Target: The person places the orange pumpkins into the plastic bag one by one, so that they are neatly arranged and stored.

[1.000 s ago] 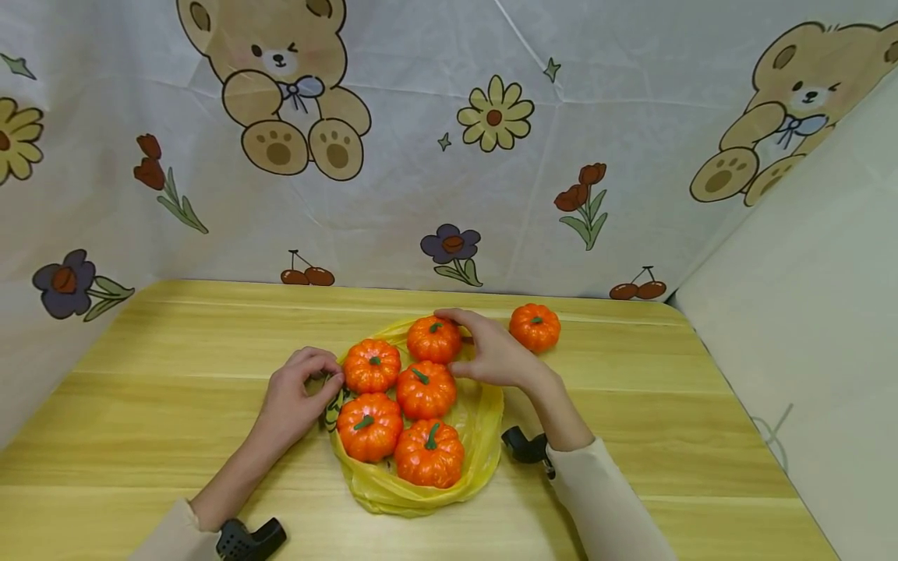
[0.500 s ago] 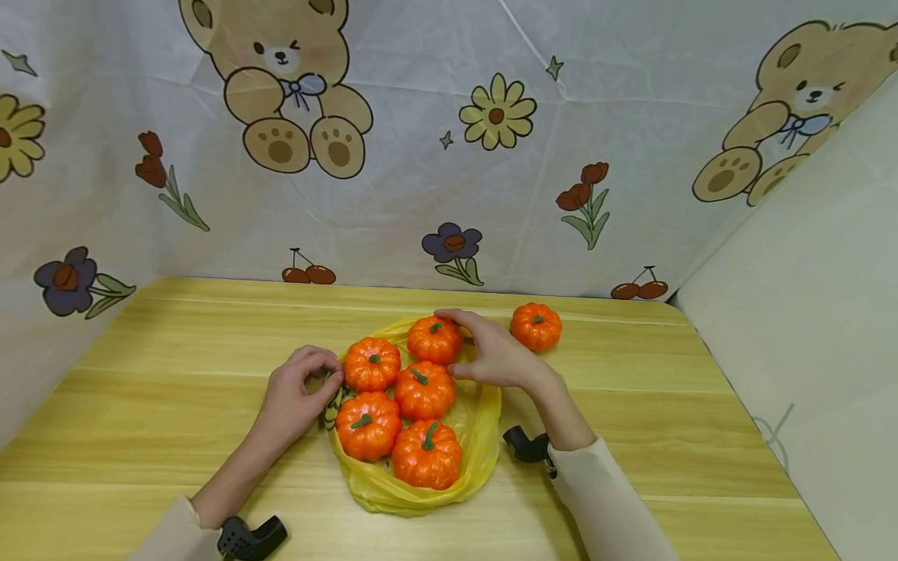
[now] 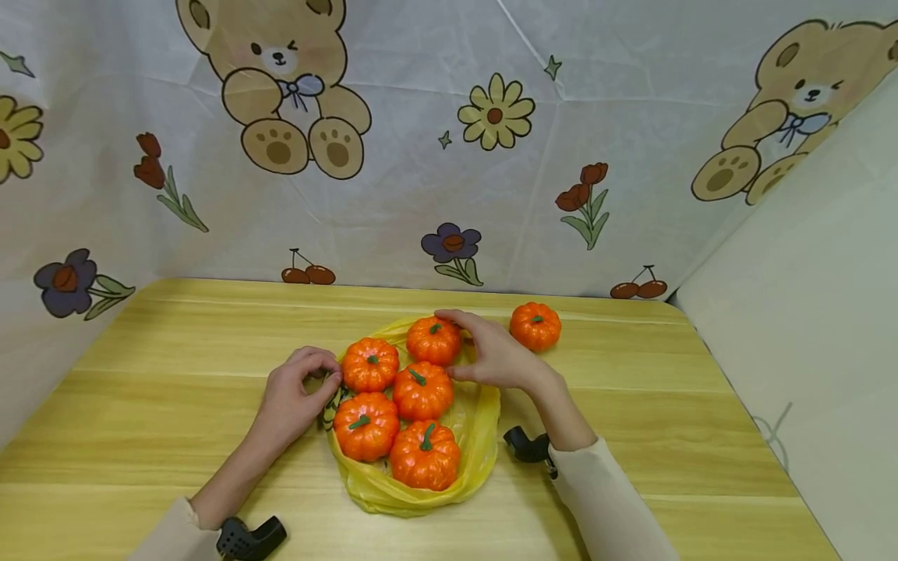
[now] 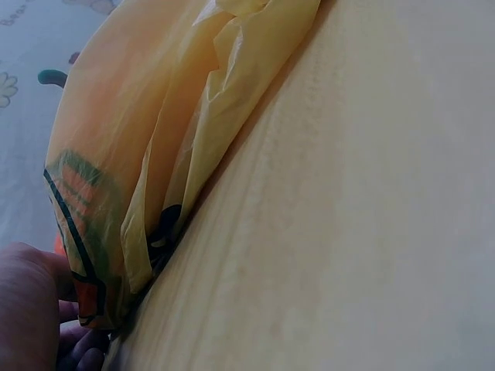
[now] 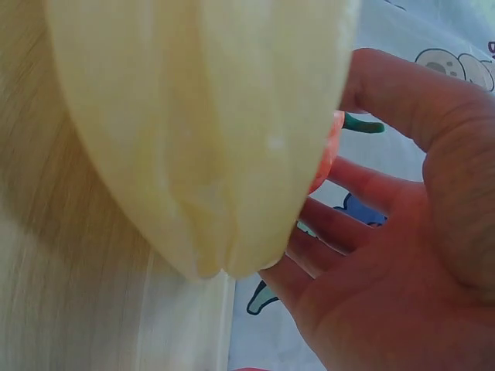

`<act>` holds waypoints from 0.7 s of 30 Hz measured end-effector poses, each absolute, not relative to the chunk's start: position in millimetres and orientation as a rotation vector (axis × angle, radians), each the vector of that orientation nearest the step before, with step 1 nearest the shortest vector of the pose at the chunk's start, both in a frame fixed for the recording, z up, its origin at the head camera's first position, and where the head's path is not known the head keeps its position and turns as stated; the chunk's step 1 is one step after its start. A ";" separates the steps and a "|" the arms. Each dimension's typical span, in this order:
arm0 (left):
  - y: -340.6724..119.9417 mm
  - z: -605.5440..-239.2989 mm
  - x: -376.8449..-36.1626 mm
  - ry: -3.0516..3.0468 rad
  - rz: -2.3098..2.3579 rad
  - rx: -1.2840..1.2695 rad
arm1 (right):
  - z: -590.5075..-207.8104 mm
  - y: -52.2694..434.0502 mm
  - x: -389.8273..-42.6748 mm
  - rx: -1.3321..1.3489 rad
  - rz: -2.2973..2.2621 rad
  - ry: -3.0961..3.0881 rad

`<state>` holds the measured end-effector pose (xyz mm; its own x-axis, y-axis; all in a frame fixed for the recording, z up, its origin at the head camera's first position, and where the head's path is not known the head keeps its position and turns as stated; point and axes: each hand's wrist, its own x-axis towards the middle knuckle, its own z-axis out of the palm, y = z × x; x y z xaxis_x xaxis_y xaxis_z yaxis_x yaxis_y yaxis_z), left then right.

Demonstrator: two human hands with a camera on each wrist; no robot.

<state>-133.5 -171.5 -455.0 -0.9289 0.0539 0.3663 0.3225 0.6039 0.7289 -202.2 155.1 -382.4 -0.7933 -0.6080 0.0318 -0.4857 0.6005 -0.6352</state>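
My left hand (image 3: 291,397) sits at the left edge of the thin yellow plastic bag (image 3: 477,436), fingers curled in and pinching the bag's printed rim just beside the upper-left small orange plastic pumpkin with a green stem (image 3: 369,364); from the left wrist view I see the crumpled yellow film with its dark and orange print (image 4: 85,232) gathered against my fingertips (image 4: 73,352) where it meets the pale wooden table (image 4: 371,232). My right hand (image 3: 494,354) is cupped around the far orange pumpkin (image 3: 433,340) at the back of the bag, thumb over its top and fingers bent down along its right side, touching it; the right wrist view shows my fingers (image 5: 340,224) spread and curved behind the yellow film (image 5: 201,131), with a sliver of orange showing between them. Five pumpkins lie on the opened bag: the two I have named, a middle one (image 3: 422,392), a lower-left one (image 3: 365,425) and the nearest one (image 3: 424,455), all packed close and touching. A sixth orange pumpkin (image 3: 535,326) stands alone on the table, just beyond my right hand and outside the bag. Behind the table hangs a white cloth printed with bears and flowers (image 3: 449,156)
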 end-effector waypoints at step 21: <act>-172.3 -453.5 -132.8 -2.523 -1.247 -0.308 | -379.1 168.4 -200.7 -0.856 -1.099 2.611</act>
<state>-132.8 -172.3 -453.5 -0.9292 0.0547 0.3654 0.3235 0.5982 0.7331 -200.7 168.4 -379.1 -0.8177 -0.5732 0.0533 -0.4388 0.5607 -0.7022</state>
